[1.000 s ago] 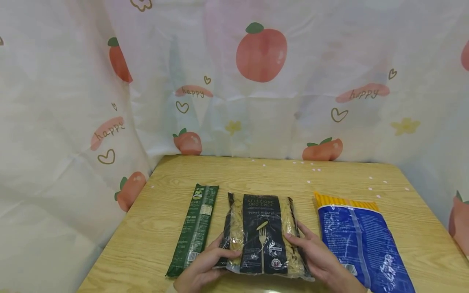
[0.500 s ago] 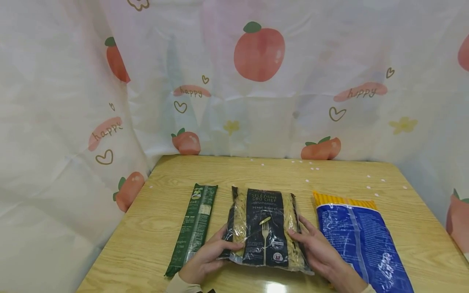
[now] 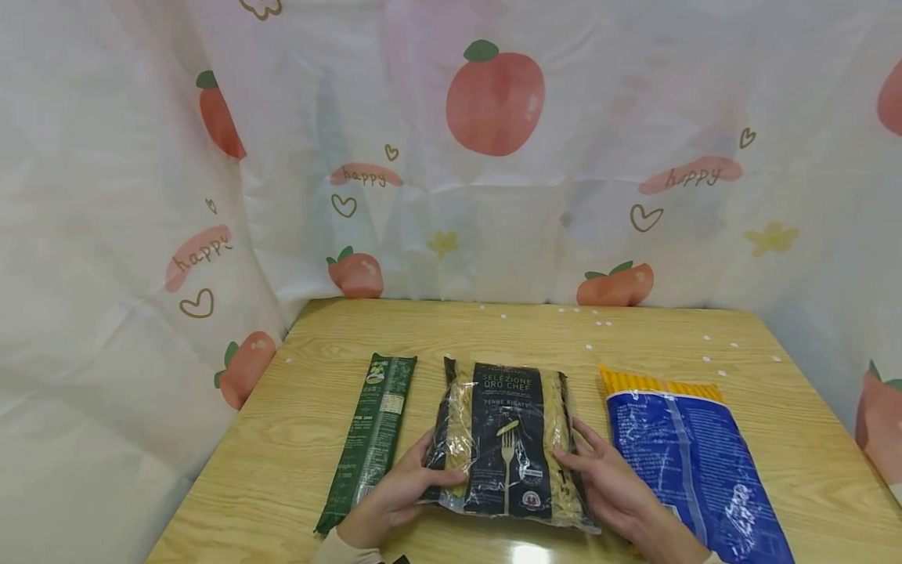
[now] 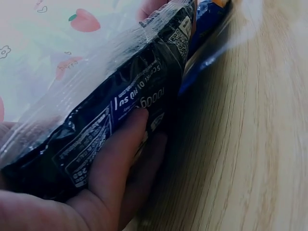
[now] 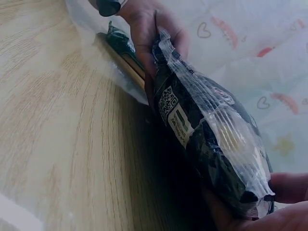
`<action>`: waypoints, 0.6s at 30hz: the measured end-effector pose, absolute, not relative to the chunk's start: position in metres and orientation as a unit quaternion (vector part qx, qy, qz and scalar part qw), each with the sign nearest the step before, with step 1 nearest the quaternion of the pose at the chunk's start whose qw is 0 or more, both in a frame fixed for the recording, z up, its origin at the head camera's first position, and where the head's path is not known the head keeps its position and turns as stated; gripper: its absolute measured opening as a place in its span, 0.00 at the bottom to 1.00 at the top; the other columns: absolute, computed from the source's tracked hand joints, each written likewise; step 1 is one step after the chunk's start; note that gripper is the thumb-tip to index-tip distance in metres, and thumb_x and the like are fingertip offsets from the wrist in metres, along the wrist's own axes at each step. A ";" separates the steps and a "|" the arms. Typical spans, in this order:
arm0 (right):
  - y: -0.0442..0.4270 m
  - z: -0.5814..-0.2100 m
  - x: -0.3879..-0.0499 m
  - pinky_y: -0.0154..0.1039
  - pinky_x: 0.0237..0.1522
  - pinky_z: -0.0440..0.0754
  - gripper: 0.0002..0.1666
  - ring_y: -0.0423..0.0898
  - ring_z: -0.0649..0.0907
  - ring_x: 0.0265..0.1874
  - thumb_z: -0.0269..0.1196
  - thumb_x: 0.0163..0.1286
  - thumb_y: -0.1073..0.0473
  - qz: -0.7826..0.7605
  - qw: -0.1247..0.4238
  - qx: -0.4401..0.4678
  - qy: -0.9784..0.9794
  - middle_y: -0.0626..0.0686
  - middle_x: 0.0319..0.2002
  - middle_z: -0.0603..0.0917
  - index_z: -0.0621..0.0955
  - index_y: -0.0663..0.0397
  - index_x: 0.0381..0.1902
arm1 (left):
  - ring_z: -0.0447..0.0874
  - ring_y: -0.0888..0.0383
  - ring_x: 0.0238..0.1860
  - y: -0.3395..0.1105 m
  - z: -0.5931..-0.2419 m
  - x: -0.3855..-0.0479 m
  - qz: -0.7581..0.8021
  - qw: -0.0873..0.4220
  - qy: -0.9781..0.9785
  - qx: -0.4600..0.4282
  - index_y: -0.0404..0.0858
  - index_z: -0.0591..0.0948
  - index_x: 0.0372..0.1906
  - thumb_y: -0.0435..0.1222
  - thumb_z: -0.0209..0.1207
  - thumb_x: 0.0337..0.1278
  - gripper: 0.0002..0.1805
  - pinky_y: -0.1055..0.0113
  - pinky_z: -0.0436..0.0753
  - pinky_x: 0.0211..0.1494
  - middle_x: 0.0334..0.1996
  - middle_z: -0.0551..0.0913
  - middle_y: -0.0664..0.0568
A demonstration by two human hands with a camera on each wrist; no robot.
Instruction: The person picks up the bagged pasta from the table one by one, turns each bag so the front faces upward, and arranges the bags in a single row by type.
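A clear-and-black bag of penne pasta [image 3: 503, 439] is held by its two sides between both hands, label facing up. My left hand [image 3: 412, 486] grips its left side, thumb on top. The right hand [image 3: 609, 482] pinches the opposite side the same way. In the left wrist view, the bag's dark back [image 4: 130, 101] is tilted over the table, fingers lying beneath it. From the right wrist view, the bag's lower end shows raised over the wood, with a shadow under it.
To the left lies a long green packet of spaghetti [image 3: 369, 439]. On the right is a large blue packet [image 3: 694, 462] with a yellow striped end. The wooden table [image 3: 451, 333] meets a fruit-print cloth [image 3: 507, 227] at the back; small white specks lie near its far edge.
The penne bag has shifted slightly away and to the right over the table, both hands keeping their hold. The green and blue packets stay where they were; the head view has turned a little.
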State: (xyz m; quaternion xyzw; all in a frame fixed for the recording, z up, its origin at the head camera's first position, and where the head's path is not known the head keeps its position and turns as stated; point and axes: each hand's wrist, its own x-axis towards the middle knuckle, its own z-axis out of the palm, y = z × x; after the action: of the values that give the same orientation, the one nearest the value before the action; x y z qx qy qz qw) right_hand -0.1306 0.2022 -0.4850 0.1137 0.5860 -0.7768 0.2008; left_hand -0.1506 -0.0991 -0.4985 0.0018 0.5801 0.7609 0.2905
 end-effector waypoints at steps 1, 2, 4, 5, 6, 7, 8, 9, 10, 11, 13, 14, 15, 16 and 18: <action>0.203 -0.485 -0.130 0.55 0.74 0.72 0.57 0.56 0.69 0.75 0.57 0.78 0.64 -0.775 0.201 0.112 0.589 0.68 0.83 0.38 0.30 0.47 0.84 | 0.90 0.49 0.50 -0.100 -0.498 -0.150 0.757 0.287 0.587 0.001 0.41 0.46 0.84 0.22 0.65 0.56 0.56 0.52 0.88 0.58 0.61 0.83 0.39; 0.203 -0.485 -0.129 0.54 0.74 0.73 0.57 0.56 0.68 0.75 0.57 0.78 0.64 -0.773 0.202 0.109 0.591 0.68 0.83 0.38 0.30 0.48 0.84 | 0.90 0.49 0.50 -0.100 -0.498 -0.149 0.752 0.284 0.594 0.000 0.40 0.44 0.84 0.22 0.65 0.56 0.57 0.53 0.88 0.58 0.61 0.82 0.38; 0.204 -0.485 -0.128 0.54 0.74 0.73 0.56 0.56 0.67 0.76 0.57 0.78 0.65 -0.773 0.205 0.104 0.591 0.67 0.84 0.37 0.30 0.47 0.84 | 0.90 0.49 0.50 -0.102 -0.498 -0.149 0.744 0.281 0.607 0.000 0.39 0.42 0.84 0.23 0.66 0.56 0.58 0.54 0.88 0.58 0.63 0.81 0.36; 0.205 -0.485 -0.128 0.54 0.74 0.73 0.56 0.57 0.67 0.76 0.57 0.78 0.65 -0.773 0.206 0.103 0.591 0.66 0.84 0.37 0.31 0.47 0.84 | 0.90 0.49 0.50 -0.102 -0.497 -0.148 0.740 0.280 0.611 0.000 0.38 0.41 0.84 0.23 0.66 0.56 0.59 0.53 0.87 0.59 0.65 0.79 0.35; 0.206 -0.485 -0.127 0.54 0.74 0.73 0.56 0.58 0.66 0.77 0.56 0.78 0.65 -0.773 0.209 0.099 0.590 0.66 0.84 0.36 0.30 0.47 0.84 | 0.90 0.49 0.50 -0.103 -0.497 -0.148 0.737 0.279 0.616 0.002 0.38 0.40 0.84 0.23 0.66 0.56 0.59 0.53 0.87 0.59 0.65 0.78 0.34; 0.207 -0.485 -0.126 0.55 0.75 0.72 0.55 0.59 0.65 0.77 0.56 0.78 0.65 -0.773 0.211 0.095 0.590 0.66 0.84 0.35 0.30 0.47 0.84 | 0.90 0.49 0.50 -0.103 -0.497 -0.148 0.735 0.279 0.618 0.004 0.38 0.40 0.84 0.24 0.67 0.56 0.59 0.53 0.87 0.60 0.66 0.77 0.34; 0.208 -0.485 -0.125 0.57 0.76 0.70 0.55 0.62 0.63 0.78 0.55 0.79 0.65 -0.773 0.214 0.091 0.589 0.66 0.83 0.33 0.30 0.47 0.84 | 0.90 0.48 0.51 -0.104 -0.496 -0.147 0.734 0.279 0.620 0.008 0.38 0.40 0.84 0.24 0.67 0.56 0.59 0.53 0.87 0.60 0.67 0.76 0.33; 0.208 -0.485 -0.125 0.58 0.77 0.68 0.55 0.65 0.58 0.80 0.55 0.79 0.65 -0.774 0.217 0.089 0.588 0.67 0.83 0.31 0.30 0.48 0.84 | 0.90 0.48 0.52 -0.104 -0.495 -0.146 0.730 0.278 0.624 0.010 0.37 0.40 0.84 0.24 0.67 0.56 0.59 0.53 0.86 0.61 0.68 0.74 0.31; 0.209 -0.485 -0.124 0.60 0.78 0.66 0.54 0.67 0.53 0.81 0.54 0.79 0.64 -0.774 0.219 0.086 0.588 0.67 0.83 0.29 0.30 0.48 0.84 | 0.89 0.45 0.54 -0.105 -0.494 -0.146 0.727 0.277 0.628 0.012 0.37 0.40 0.84 0.25 0.67 0.57 0.59 0.52 0.86 0.62 0.70 0.72 0.30; 0.209 -0.484 -0.124 0.61 0.78 0.65 0.54 0.68 0.53 0.81 0.54 0.80 0.64 -0.774 0.222 0.084 0.587 0.68 0.82 0.29 0.30 0.48 0.84 | 0.88 0.42 0.55 -0.106 -0.494 -0.145 0.722 0.277 0.634 0.014 0.37 0.40 0.84 0.25 0.67 0.57 0.59 0.50 0.85 0.64 0.70 0.71 0.28; 0.210 -0.483 -0.123 0.62 0.78 0.65 0.53 0.70 0.51 0.81 0.52 0.80 0.64 -0.774 0.227 0.079 0.585 0.69 0.82 0.28 0.30 0.48 0.84 | 0.79 0.34 0.65 -0.108 -0.492 -0.145 0.707 0.273 0.652 0.017 0.37 0.41 0.84 0.27 0.67 0.58 0.58 0.43 0.80 0.68 0.74 0.62 0.24; 0.210 -0.482 -0.123 0.62 0.77 0.66 0.52 0.71 0.51 0.81 0.52 0.81 0.64 -0.775 0.229 0.078 0.584 0.69 0.82 0.28 0.30 0.48 0.84 | 0.72 0.30 0.70 -0.109 -0.492 -0.144 0.699 0.272 0.661 0.016 0.38 0.42 0.84 0.28 0.67 0.59 0.58 0.38 0.76 0.71 0.76 0.57 0.22; 0.210 -0.482 -0.123 0.62 0.77 0.66 0.52 0.72 0.51 0.80 0.51 0.81 0.63 -0.775 0.230 0.078 0.584 0.69 0.82 0.28 0.30 0.48 0.84 | 0.64 0.26 0.74 -0.110 -0.491 -0.144 0.691 0.271 0.670 0.014 0.38 0.43 0.84 0.29 0.68 0.59 0.57 0.34 0.72 0.72 0.77 0.53 0.21; 0.210 -0.481 -0.122 0.63 0.78 0.64 0.51 0.72 0.50 0.80 0.51 0.81 0.62 -0.775 0.231 0.078 0.584 0.69 0.82 0.28 0.30 0.49 0.84 | 0.58 0.23 0.76 -0.112 -0.490 -0.144 0.685 0.271 0.676 0.014 0.39 0.44 0.84 0.30 0.68 0.59 0.56 0.31 0.70 0.72 0.78 0.50 0.21; 0.210 -0.478 -0.121 0.65 0.80 0.58 0.51 0.73 0.46 0.81 0.50 0.82 0.62 -0.775 0.233 0.076 0.583 0.70 0.81 0.25 0.29 0.50 0.83 | 0.53 0.21 0.76 -0.114 -0.488 -0.144 0.674 0.270 0.687 0.018 0.40 0.47 0.84 0.32 0.68 0.60 0.54 0.28 0.70 0.70 0.78 0.48 0.20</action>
State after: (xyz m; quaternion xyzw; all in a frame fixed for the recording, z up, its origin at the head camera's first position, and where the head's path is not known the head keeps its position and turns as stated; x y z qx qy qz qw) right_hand -0.1212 0.2103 -0.4780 0.0764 0.5832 -0.7745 0.2326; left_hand -0.1441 -0.1143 -0.4882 0.0182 0.6872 0.6743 0.2698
